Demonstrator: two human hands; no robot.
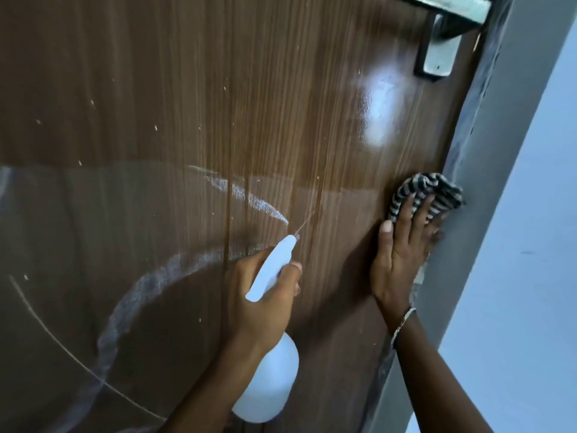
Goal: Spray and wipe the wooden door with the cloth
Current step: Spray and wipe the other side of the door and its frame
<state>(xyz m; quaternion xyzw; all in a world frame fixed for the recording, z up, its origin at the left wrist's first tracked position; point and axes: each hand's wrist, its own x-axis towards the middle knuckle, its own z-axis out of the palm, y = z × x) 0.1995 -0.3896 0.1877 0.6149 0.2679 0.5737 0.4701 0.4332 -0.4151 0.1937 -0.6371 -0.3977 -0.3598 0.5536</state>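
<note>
Indoor doorway, likely a home: brown wooden door (pixel 218 120) with metal lever handle (pixel 440 35), plain painted wall (pixel 530 214) at right.

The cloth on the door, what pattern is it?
The cloth has black and white stripes, seen in the head view.

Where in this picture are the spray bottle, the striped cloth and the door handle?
spray bottle (pixel 268 379): head view, on its white round body below the hand.
striped cloth (pixel 437 189): head view, on the bunched folds above the fingers.
door handle (pixel 443 7): head view, on the metal lever.
</note>
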